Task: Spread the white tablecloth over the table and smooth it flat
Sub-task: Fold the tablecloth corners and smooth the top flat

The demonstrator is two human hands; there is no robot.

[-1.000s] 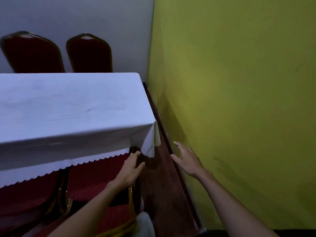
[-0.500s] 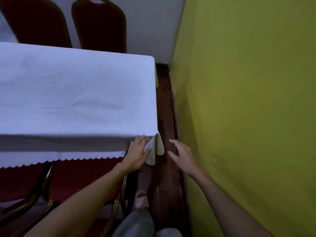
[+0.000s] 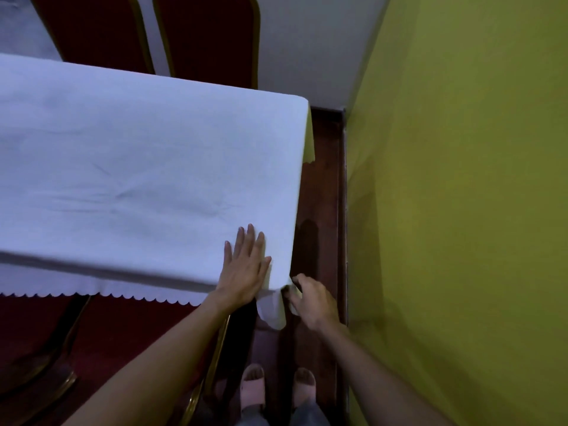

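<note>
The white tablecloth (image 3: 138, 167) covers the table, with faint creases across its middle and a scalloped hem hanging along the near side. My left hand (image 3: 246, 269) lies flat on the cloth, fingers straight, just inside the near right corner. My right hand (image 3: 313, 302) is below and right of that corner. Its fingers are curled at the edge of the cloth's side drape, and a bit of cloth shows between thumb and fingers. The corner flap (image 3: 273, 312) hangs down between my two hands.
A green wall (image 3: 461, 210) stands close on the right, leaving a narrow strip of dark wooden floor (image 3: 322, 195) beside the table. Two red chairs (image 3: 209, 35) stand behind the table; another red chair (image 3: 107, 333) is tucked under the near side. My feet (image 3: 253, 385) are below.
My left hand rose from the hanging hem onto the tabletop and now lies flat there. My right hand moved left from open air to the corner's drape and curled its fingers.
</note>
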